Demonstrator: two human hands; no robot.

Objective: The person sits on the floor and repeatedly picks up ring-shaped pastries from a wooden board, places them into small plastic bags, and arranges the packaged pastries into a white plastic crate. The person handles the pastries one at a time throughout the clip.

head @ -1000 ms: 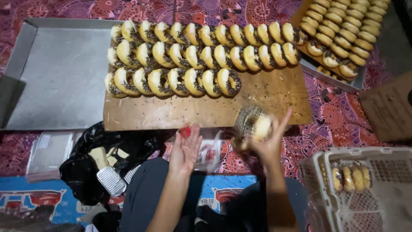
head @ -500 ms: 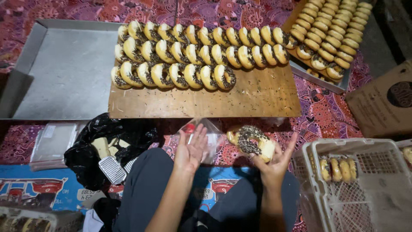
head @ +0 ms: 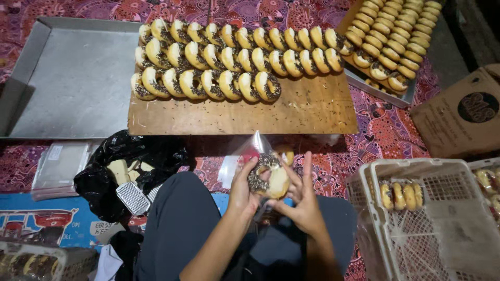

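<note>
Both hands are now closing in together over the lap, left hand [head: 244,190] and right hand [head: 304,200] fingers pinching the sprinkled doughnut [head: 270,177], sliding it into the clear bag [head: 245,156].
</note>
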